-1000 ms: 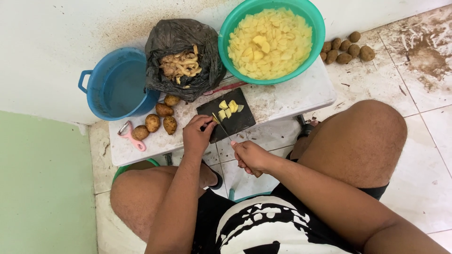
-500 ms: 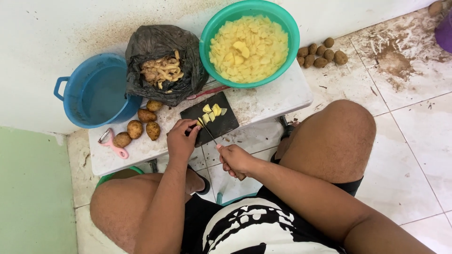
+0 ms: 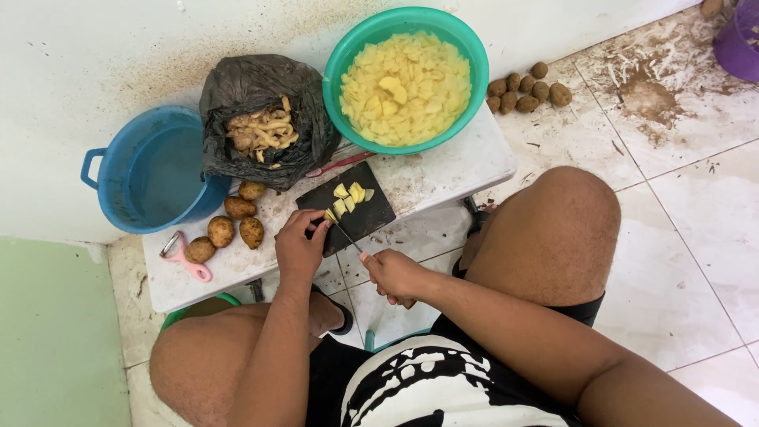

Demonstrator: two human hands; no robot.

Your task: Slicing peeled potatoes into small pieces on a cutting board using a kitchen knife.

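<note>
At frame centre, the left hand (image 3: pixel 299 247) is pinching a potato piece (image 3: pixel 329 215) on the black cutting board (image 3: pixel 371 217). The right hand (image 3: pixel 393 274) is gripping a knife (image 3: pixel 345 236), its blade resting against that piece.

A home cooking corner on the floor: stained white tiles (image 3: pixel 696 198), a low white table (image 3: pixel 443 170) against a wall, a green bowl (image 3: pixel 340 59) of cut potato at upper centre, a blue pot (image 3: pixel 118 170) at left.
</note>
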